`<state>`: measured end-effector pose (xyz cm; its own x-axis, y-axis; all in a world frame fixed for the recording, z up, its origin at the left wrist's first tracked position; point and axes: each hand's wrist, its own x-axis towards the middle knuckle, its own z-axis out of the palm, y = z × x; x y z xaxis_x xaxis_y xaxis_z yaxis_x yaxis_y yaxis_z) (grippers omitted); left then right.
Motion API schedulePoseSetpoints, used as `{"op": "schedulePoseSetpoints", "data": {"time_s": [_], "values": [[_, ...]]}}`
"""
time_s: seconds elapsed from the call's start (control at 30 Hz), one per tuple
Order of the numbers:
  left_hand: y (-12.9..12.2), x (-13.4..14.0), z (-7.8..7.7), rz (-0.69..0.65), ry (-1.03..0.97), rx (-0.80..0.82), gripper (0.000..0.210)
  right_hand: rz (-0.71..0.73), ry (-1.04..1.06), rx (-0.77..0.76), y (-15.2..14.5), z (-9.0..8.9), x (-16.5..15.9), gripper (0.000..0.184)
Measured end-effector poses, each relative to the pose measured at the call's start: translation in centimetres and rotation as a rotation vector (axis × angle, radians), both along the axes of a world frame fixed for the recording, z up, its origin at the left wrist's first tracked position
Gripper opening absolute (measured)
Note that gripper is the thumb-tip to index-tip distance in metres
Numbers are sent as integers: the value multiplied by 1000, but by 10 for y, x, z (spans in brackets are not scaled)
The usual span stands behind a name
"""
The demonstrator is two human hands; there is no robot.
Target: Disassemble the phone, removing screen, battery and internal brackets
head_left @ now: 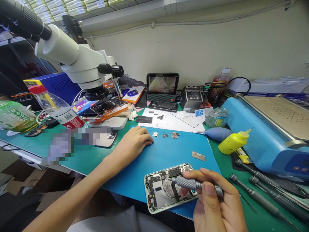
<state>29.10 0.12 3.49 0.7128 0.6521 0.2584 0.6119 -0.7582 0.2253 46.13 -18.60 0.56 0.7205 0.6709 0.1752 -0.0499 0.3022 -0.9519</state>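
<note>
My right hand (pixel 217 196) is closed around a grey screwdriver (pixel 190 183) with a knurled handle. Its thin tip points left, over the inside of an opened phone (pixel 158 193) with a pale green frame. The phone lies tilted at the front edge of the blue mat (pixel 173 149). Farther back, my left hand (pixel 138 138) rests on the mat with its fingers curled together, and whatever they hold is hidden. Beside its fingertips are small metal phone parts (pixel 165 135). A flat metal plate (pixel 198 156) lies between the phone and the blue air blower (pixel 218 134).
A microscope (pixel 79 64) overhangs the left side. A plastic bottle (pixel 60 109) and a phone (pixel 106 138) stand or lie below it. On white paper (pixel 178 120) sits a black battery (pixel 144 119). To the right are a yellow bottle (pixel 233 141), several tools (pixel 256 195) and a blue machine (pixel 260 135).
</note>
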Motion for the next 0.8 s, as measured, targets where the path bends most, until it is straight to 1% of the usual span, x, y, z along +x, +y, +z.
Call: {"op": "schedulePoseSetpoints", "data": {"time_s": [0.17,0.3,0.37,0.43,0.53,0.57,0.6,0.63,0.67,0.7,0.73,0.8], "values": [[-1,-2,3,36,-72,-9,22,7,-23,44,3,-8,7,24],[-11,-13,12,115,-151,-6,21,-1,-4,32,5,-11,8,28],[-24,-22,15,151,-174,-16,20,-17,-12,17,5,-12,9,30],[-43,-30,15,172,-192,-59,20,-28,-40,14,4,-12,10,33],[-81,-38,5,157,-231,-147,17,-20,-87,6,3,-10,9,39],[-93,-38,-1,129,-251,-152,33,-24,-105,7,3,-9,7,39],[-105,-38,-7,97,-270,-139,58,-30,-123,8,3,-8,5,37],[-114,-36,-13,76,-288,-99,80,-41,-144,12,4,-7,3,35],[-121,-34,-18,65,-289,-70,92,-56,-165,18,4,-7,0,32],[-127,-32,-24,67,-300,-47,97,-72,-189,25,5,-7,-3,31],[-130,-30,-28,77,-315,-33,96,-80,-217,32,6,-7,-6,30],[-133,-26,-33,90,-347,-38,91,-109,-289,43,7,-8,-8,30]]}}
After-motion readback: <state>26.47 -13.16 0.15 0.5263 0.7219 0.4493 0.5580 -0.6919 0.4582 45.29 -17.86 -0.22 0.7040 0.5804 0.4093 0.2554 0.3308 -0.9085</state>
